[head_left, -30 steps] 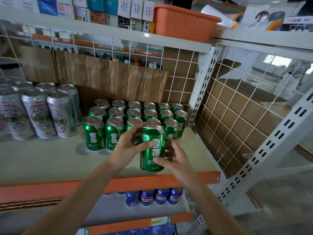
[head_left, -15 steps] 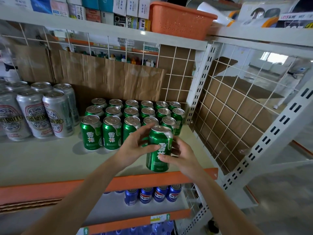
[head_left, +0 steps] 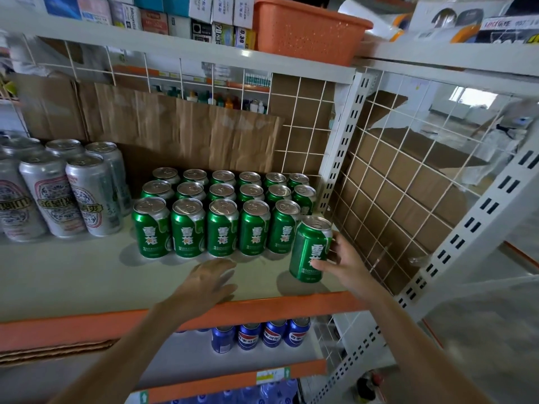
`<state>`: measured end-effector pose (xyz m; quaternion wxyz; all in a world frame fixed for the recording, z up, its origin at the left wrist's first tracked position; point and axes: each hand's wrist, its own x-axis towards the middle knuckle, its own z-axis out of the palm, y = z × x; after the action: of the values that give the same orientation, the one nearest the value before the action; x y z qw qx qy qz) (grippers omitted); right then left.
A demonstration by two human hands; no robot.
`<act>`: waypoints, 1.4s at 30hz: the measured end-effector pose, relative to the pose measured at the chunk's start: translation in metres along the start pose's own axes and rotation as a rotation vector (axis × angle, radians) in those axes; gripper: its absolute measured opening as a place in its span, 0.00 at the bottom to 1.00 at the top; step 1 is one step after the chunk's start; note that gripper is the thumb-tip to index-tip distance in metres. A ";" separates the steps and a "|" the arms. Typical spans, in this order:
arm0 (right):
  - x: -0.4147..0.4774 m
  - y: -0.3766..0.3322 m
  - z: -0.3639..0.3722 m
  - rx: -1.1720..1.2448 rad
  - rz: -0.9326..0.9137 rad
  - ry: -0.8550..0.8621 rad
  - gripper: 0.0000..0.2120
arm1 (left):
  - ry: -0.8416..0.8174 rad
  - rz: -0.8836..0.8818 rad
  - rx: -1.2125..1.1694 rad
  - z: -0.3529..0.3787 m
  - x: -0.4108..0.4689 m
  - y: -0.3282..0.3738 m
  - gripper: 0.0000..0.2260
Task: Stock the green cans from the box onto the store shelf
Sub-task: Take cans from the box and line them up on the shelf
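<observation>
Several green cans (head_left: 221,211) stand in three rows on the grey store shelf (head_left: 73,275). One more green can (head_left: 309,249) stands upright at the right end of the front row, a little in front of it. My right hand (head_left: 344,262) grips this can from its right side. My left hand (head_left: 208,282) hovers blurred and empty over the shelf in front of the rows, fingers relaxed. The box is out of view.
Tall silver cans (head_left: 58,193) stand at the shelf's left. Brown cardboard (head_left: 180,132) lines the back. A white wire grid (head_left: 388,182) closes the right side. Blue cans (head_left: 262,333) sit on the shelf below, an orange basket (head_left: 303,27) on the one above.
The held can moved right to the end of the front row. My left hand let go of it and drew back left over the shelf. The camera came closer.
</observation>
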<state>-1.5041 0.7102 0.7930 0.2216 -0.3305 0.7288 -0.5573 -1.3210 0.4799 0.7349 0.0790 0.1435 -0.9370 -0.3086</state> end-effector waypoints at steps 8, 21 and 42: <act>0.016 0.018 -0.012 -0.025 0.034 0.054 0.35 | -0.034 -0.020 0.223 0.003 -0.002 -0.003 0.32; 0.046 0.033 -0.023 -0.065 0.080 0.075 0.36 | -0.003 -0.042 0.186 0.002 -0.001 -0.004 0.42; 0.080 0.026 -0.024 -0.157 0.037 0.071 0.36 | 0.027 -0.025 0.207 0.002 -0.002 0.000 0.22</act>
<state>-1.5820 0.6719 0.7782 0.1796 -0.3133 0.7835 -0.5056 -1.3196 0.4821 0.7330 0.0724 0.1666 -0.9609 -0.2090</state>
